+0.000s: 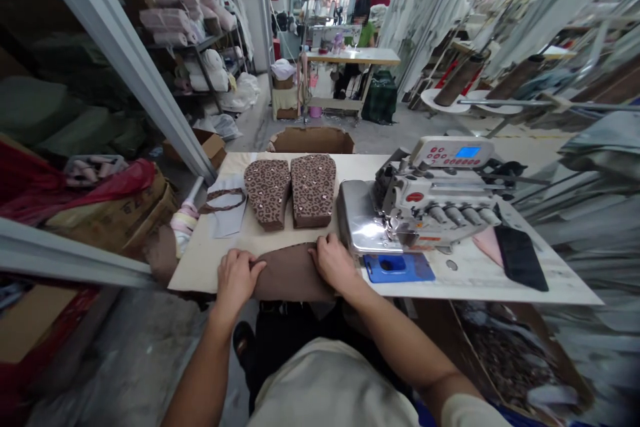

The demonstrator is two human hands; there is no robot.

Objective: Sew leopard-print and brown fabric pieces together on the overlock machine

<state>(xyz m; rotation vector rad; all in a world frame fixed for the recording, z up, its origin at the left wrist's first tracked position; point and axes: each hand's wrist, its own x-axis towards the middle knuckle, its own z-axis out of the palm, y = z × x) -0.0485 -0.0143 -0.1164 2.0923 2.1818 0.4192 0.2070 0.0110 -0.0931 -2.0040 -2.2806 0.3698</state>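
Observation:
A brown fabric piece lies at the near edge of the sewing table, hanging partly over it. My left hand is closed, pinching the piece's left edge. My right hand presses on its right end, fingers curled on the cloth. Just beyond lie two stacks of leopard-print fabric pieces. The overlock sewing machine stands to the right of my right hand, its metal plate close to my fingers.
A blue card lies in front of the machine, a black phone at the right. Leopard strips on white paper lie at the left. Cardboard boxes and shelves of bundles stand behind. Another person sits at a far table.

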